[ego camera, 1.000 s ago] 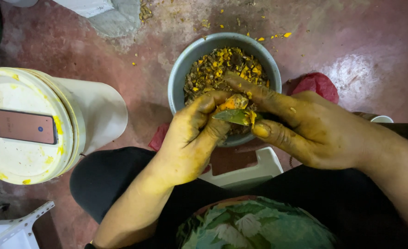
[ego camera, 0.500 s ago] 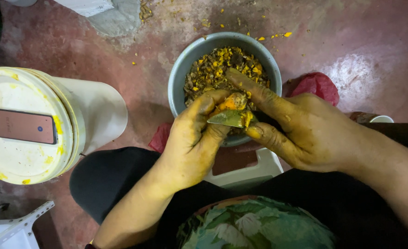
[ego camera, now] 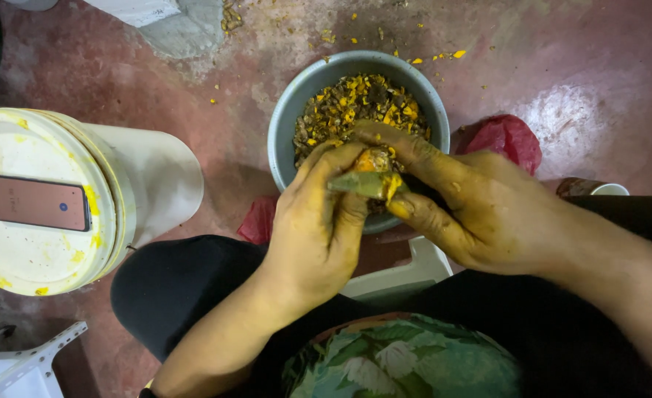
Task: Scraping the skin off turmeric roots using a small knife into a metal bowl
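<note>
Glossy red floor (ego camera: 598,66); stained hands pinch knobbly orange root (ego camera: 372,161).

Both hands meet in front of the body, stained yellow all over. The left hand (ego camera: 317,225) is curled, fingers bent inward and thumb up, its forearm rising from the lower left. The right hand (ego camera: 481,206) reaches in from the right, fingers extended leftward, fingertips pinching against the left's.
</note>
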